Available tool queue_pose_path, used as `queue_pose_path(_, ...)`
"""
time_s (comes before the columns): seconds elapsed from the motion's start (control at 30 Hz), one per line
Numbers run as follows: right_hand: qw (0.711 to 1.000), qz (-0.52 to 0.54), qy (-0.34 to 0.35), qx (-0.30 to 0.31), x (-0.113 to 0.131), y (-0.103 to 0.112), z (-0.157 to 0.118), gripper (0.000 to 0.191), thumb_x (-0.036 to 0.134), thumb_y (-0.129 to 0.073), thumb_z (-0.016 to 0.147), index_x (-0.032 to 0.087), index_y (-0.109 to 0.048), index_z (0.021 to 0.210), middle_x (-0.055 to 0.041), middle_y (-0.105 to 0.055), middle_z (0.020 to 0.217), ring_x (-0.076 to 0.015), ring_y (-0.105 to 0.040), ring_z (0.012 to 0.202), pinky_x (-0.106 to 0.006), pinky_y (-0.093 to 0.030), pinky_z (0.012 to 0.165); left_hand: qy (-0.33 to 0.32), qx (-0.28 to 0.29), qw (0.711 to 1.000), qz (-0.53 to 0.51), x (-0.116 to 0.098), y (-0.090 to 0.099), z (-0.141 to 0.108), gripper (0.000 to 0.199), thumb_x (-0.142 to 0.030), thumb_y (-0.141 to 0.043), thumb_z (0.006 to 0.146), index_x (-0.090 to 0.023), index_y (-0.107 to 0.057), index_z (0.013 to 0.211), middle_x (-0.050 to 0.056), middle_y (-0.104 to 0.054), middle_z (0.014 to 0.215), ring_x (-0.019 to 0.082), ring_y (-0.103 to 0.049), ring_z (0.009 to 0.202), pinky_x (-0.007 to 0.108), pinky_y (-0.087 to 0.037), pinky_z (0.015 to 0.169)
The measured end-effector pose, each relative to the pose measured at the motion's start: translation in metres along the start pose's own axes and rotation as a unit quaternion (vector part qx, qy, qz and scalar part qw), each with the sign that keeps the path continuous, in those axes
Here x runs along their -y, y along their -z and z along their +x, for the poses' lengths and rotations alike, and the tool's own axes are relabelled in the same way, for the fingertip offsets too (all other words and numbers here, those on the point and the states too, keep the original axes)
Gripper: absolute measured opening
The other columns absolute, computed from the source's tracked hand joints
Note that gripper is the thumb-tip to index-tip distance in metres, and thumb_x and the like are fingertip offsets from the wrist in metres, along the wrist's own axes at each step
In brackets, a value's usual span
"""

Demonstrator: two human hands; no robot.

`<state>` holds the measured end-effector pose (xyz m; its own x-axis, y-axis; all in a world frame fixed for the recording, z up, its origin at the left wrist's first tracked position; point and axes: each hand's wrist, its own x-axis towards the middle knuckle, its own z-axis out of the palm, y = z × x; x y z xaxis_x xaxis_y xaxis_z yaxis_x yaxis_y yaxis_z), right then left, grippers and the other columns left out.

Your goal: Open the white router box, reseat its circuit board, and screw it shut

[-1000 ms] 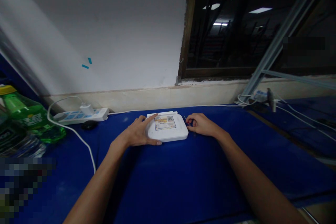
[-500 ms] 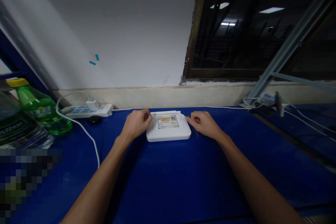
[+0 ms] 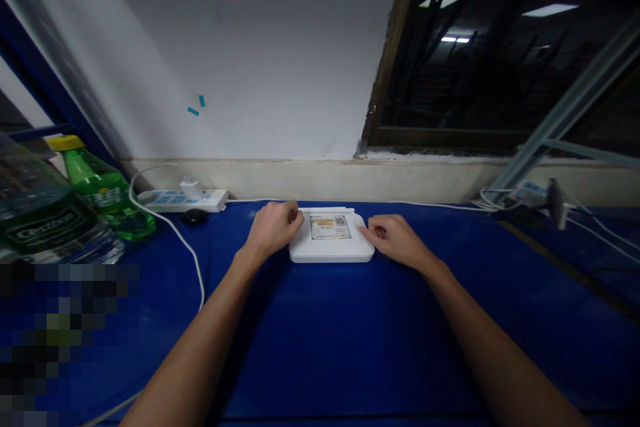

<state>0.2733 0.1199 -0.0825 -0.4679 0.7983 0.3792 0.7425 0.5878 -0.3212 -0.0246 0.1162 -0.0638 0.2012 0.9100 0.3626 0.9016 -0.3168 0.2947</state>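
A flat white router [image 3: 332, 255] with a printed label and QR code on top lies on the blue table, a thin antenna folded along its back edge. My left hand [image 3: 274, 225] is closed at its left rear corner, thumb and fingers curled against the edge. On the opposite side, my right hand [image 3: 395, 237] has curled fingers at the right edge, its thumb reaching onto the router's side. The fingertips of both hands are partly hidden.
At the left stand a green bottle [image 3: 103, 190] and a large clear bottle [image 3: 55, 213]. A power strip [image 3: 213, 201] with a white charger [image 3: 191, 188] and a black mouse-like object [image 3: 194, 216] sit near the wall. Cables and a metal brace [image 3: 555, 117] are at the right.
The view has shifted, so everything appears farther right and slightly higher. My right hand has come closer to the router, its thumb now at the right edge. My left hand stays at its corner.
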Motion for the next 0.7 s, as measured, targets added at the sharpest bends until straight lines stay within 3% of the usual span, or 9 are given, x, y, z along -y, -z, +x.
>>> queue_pose_path(0.7, 1.0, -0.003, -0.006, 0.001, -0.0007, 0.0005, 0.0002, 0.04, 0.039, -0.05, 0.096, 0.02, -0.05, 0.06, -0.0002, -0.056, 0.06, -0.0132, -0.048, 0.055, -0.029, -0.027, 0.056, -0.005, 0.01, 1.0, 0.011, -0.0025, 0.0013, 0.0004, 0.026, -0.034, -0.049, 0.094, -0.021, -0.065, 0.078, 0.003, -0.067, 0.069, 0.018, -0.058, 0.061, 0.028, -0.03, 0.057)
